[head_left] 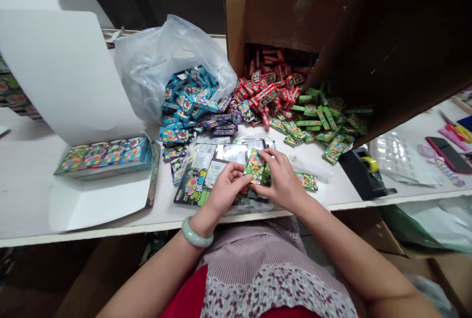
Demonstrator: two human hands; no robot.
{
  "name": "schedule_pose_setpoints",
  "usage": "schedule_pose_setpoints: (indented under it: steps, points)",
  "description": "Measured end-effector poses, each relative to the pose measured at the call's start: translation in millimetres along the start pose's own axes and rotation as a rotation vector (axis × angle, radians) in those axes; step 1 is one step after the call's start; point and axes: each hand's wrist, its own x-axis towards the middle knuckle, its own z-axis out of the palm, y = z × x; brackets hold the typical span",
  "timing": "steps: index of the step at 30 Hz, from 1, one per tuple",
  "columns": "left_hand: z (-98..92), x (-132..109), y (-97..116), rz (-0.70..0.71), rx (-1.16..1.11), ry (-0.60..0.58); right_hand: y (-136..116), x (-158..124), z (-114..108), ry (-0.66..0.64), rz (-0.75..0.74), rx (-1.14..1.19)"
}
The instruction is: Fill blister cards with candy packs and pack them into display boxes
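Both hands meet at the table's front edge around a small green printed packet [254, 166]. My left hand [225, 190], with a pale green bangle on its wrist, pinches the packet's lower left side. My right hand [280, 175] covers its right side, and a second green packet may lie under those fingers. Beneath the hands lies a stack of printed card sheets and clear wrappers [195, 190]. A loose green packet [307, 181] sits just right of my right hand. Heaps of blue [188, 101], red [269, 92] and green packets [317, 121] spread across the table behind.
An open white display carton [103, 160] holding a row of packets stands left. Behind are a clear plastic bag [165, 57] and a tipped cardboard box [291, 13]. A black tape dispenser [363, 170] and a phone [446, 155] lie right.
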Motion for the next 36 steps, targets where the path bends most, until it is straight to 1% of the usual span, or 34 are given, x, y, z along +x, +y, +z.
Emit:
schedule_pose_setpoints:
  steps: [2,5,7,9,11,13,15,17,19,22,23,26,28,32,36]
  points:
    - [-7.7,1.0,1.4,0.113,0.218,-0.075,10.8,-0.8,-2.5,0.106,0.022,-0.029]
    - [-24.6,6.2,2.0,0.362,0.753,-0.239,35.2,-5.2,-18.0,0.259,0.080,-0.071]
    - [-31.6,11.4,0.2,0.435,1.044,-0.370,47.9,-10.4,-29.0,0.264,0.082,-0.089]
    - [-32.8,15.8,-1.2,0.447,1.185,-0.460,53.7,-16.5,-36.0,0.211,0.044,-0.084]
    - [-31.4,17.9,0.3,0.475,1.225,-0.456,53.3,-21.9,-39.4,0.185,0.018,-0.081]
    - [-31.5,17.5,5.1,0.524,1.237,-0.377,49.1,-25.2,-40.9,0.180,0.007,-0.086]
    - [-34.9,15.5,11.4,0.567,1.257,-0.286,43.0,-25.8,-41.1,0.144,-0.024,-0.079]
    - [-40.8,13.1,16.0,0.599,1.280,-0.242,36.3,-23.6,-39.9,0.071,-0.074,-0.070]
    - [-47.4,10.7,17.5,0.621,1.295,-0.221,30.1,-19.9,-37.6,-0.017,-0.115,-0.070]
    - [-56.2,7.3,14.9,0.619,1.298,-0.184,23.1,-14.6,-36.2,-0.163,-0.155,-0.087]
    - [-58.7,6.2,13.6,0.609,1.293,-0.176,21.6,-13.1,-37.2,-0.188,-0.166,-0.091]
    - [-64.2,3.6,11.0,0.587,1.276,-0.179,19.0,-8.3,-45.0,-0.145,-0.188,-0.098]
    - [-66.1,2.5,11.0,0.596,1.261,-0.184,18.0,-3.9,-51.7,-0.161,-0.212,-0.097]
    - [-66.8,1.3,11.8,0.633,1.239,-0.211,15.3,7.2,-59.8,-0.366,-0.264,-0.167]
    - [-67.6,-0.7,8.9,0.618,1.216,-0.255,11.8,17.4,-63.1,-0.467,-0.291,-0.223]
